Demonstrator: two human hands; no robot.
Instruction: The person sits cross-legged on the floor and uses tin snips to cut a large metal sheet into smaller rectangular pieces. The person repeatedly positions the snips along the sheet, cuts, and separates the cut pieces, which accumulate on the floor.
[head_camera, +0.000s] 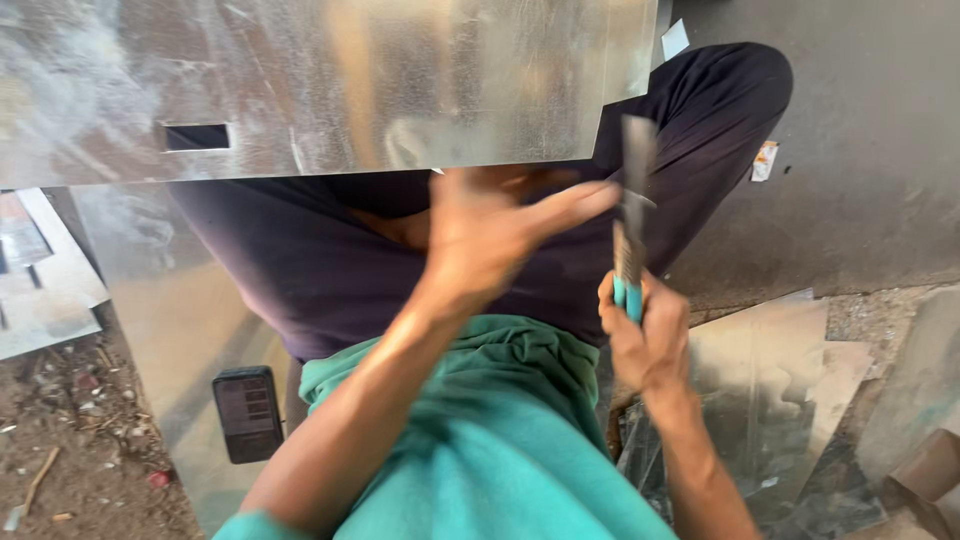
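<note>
At the sheet's lower edge, over my lap, I've got the right hand (648, 335) w/ fingers wrapped tight round the teal handle of a flat metal file (632, 215), blade upright, just beside the notched corner of the galvanised sheet (330, 85). Left hand (490, 235) is blurred, fingers loosely spread, holding nothing I can make out, right under the sheet edge. To do this well, I judge: steady the sheet w/ the left palm first, keep fingertips off the cut edge, lay the file flat to the edge, push in long even strokes. A dark phone-like device (247, 413) lies on another sheet by my knee; scrap offcuts (770, 350) sit to the right.
</note>
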